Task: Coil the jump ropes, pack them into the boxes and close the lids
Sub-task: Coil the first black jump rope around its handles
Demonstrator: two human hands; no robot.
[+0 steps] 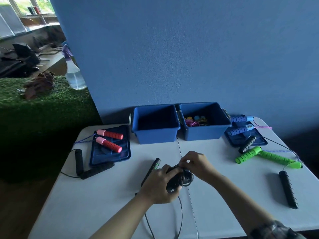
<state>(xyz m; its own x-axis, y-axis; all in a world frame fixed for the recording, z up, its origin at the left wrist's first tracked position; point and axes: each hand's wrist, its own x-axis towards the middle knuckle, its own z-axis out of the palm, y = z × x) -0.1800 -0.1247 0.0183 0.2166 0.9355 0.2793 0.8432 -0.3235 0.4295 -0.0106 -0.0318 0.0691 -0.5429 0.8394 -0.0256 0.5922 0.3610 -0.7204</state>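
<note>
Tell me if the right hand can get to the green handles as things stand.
Probably yes: bare table lies between the right hand and the green handles. But it is busy with the black rope coil.

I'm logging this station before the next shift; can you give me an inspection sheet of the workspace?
Surface: white folding table.
Job's things: left box looks empty; right box holds ropes; red-handled rope on a lid; green-handled rope loose.
Clutter: nothing seen.
Hands: left hand and right hand grip a black rope.
Cables: nothing seen.
Surroundings: blue wall, spray bottle on green turf.
</note>
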